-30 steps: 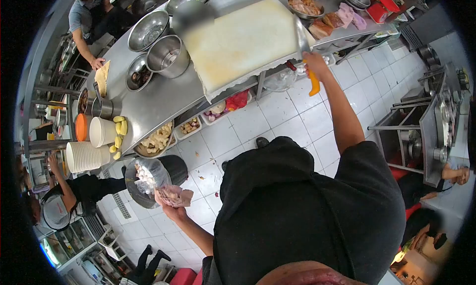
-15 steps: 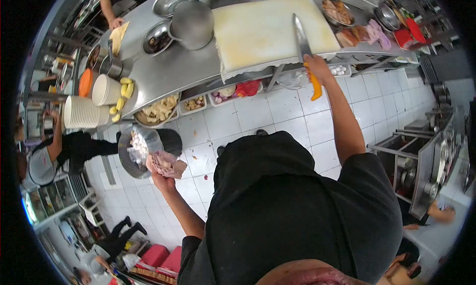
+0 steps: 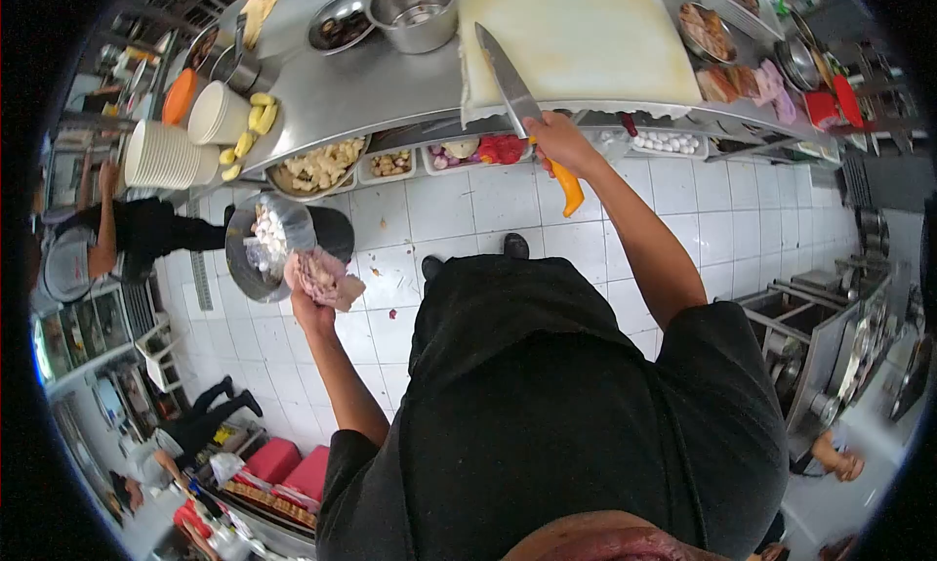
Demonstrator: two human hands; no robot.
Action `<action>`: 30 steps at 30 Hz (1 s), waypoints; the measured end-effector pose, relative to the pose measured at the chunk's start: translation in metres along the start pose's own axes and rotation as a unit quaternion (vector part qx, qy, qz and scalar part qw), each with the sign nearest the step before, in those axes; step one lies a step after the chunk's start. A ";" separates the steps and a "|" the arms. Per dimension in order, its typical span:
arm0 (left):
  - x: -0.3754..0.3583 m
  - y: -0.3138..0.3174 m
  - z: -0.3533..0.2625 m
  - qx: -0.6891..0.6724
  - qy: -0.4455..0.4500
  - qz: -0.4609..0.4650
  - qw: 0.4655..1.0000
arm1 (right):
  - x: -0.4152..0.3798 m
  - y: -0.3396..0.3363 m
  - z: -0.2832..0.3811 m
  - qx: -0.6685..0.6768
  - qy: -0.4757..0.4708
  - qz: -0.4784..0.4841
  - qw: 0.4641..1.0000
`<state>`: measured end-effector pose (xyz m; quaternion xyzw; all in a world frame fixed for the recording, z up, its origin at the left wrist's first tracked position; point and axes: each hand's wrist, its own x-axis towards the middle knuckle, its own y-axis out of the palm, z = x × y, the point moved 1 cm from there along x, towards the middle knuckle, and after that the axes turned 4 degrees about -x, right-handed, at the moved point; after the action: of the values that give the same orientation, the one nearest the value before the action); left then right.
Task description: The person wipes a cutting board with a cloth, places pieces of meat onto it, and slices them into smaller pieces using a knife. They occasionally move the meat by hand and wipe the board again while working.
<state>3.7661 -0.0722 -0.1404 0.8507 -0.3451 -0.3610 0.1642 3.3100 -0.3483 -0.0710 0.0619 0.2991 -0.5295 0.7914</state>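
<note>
My right hand [image 3: 564,143] is closed round the yellow-orange handle of a large kitchen knife [image 3: 506,73]. The blade points up and left over the near left part of the white cutting board [image 3: 586,39]. Low on the left, my left hand [image 3: 311,314] grips a crumpled, pale pink piece [image 3: 324,279] that looks like a cloth. That piece hangs beside a dark bin [image 3: 244,273] with a clear bag and whitish scraps in it. Some of my left fingers are hidden behind the pink piece.
A metal pot [image 3: 418,14] and a bowl of dark pieces [image 3: 340,22] stand left of the board. Cooked meat [image 3: 720,84] lies to its right. Under the counter are ginger [image 3: 317,166] and white eggs [image 3: 666,143]. Another person [image 3: 83,253] stands at left.
The view has shifted, and the counter sits further right and higher. My right hand has moved left with the knife, its blade now slanting more leftward. My left hand still holds the pink piece.
</note>
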 end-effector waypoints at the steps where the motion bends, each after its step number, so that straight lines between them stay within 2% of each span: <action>1: -0.005 0.006 0.000 0.002 0.002 -0.008 1.000 | 0.002 0.005 -0.002 -0.001 -0.001 0.008 1.000; 3: -0.012 0.010 0.002 -0.001 0.007 -0.031 1.000 | 0.002 0.013 -0.003 -0.013 0.000 0.032 0.999; 5: -0.011 -0.012 0.003 -0.024 0.010 -0.003 1.000 | 0.000 0.028 -0.003 -0.039 0.007 0.078 0.996; 7: -0.008 -0.018 0.005 -0.032 0.037 -0.084 0.995 | 0.007 0.040 0.000 -0.049 0.057 0.109 0.991; 11: -0.001 -0.063 0.034 -0.083 0.058 -0.202 0.974 | 0.078 0.068 -0.003 -0.045 0.115 0.241 0.963; 13: -0.010 -0.071 0.049 -0.142 0.076 -0.196 0.967 | 0.120 0.098 -0.003 -0.070 0.135 0.304 0.940; 16: -0.021 -0.110 0.087 -0.236 0.159 -0.249 0.926 | 0.188 0.159 -0.024 -0.098 0.157 0.385 0.904; 19: -0.037 -0.111 0.116 -0.287 0.223 -0.344 0.866 | 0.255 0.243 -0.050 -0.086 0.109 0.482 0.865; 21: -0.042 -0.107 0.135 -0.297 0.265 -0.405 0.823 | 0.294 0.304 -0.070 -0.107 0.038 0.513 0.851; 24: -0.056 -0.129 0.141 -0.325 0.278 -0.448 0.785 | 0.304 0.415 -0.074 -0.201 -0.077 0.488 0.846; 25: -0.055 -0.133 0.143 -0.336 0.282 -0.453 0.777 | 0.324 0.458 -0.089 -0.279 -0.238 0.440 0.819; 26: -0.054 -0.137 0.143 -0.339 0.285 -0.460 0.769 | 0.338 0.500 -0.100 -0.343 -0.393 0.377 0.765; 28: -0.055 -0.145 0.143 -0.361 0.294 -0.432 0.772 | 0.333 0.556 -0.092 -0.462 -0.379 0.332 0.729; 30: -0.061 -0.137 0.125 -0.378 0.290 -0.420 0.773 | 0.320 0.581 -0.081 -0.504 -0.343 0.312 0.729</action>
<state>3.7086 0.0643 -0.2679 0.8447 0.2745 -0.2319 0.3968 3.8690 -0.3206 -0.4368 -0.4416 0.1941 -0.0093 0.8759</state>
